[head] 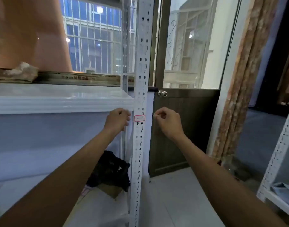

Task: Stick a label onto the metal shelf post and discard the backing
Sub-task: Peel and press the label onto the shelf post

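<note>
Head view showed the white perforated post (141, 63) standing upright, with the shelf board's (58, 102) front edge meeting it from the left and the dark door (186, 128) behind it on the right. Open room lay right of the post, over the tiled floor (173, 194). The red-bordered label (139, 118) sat flat on the post, just below the board's edge. The left hand (118, 119) hovered just left of the label, its grip curled; whether it held anything I could not tell. The right hand (167, 120) was near the post's right edge, its grip pinching a small pale scrap (155, 115).
</note>
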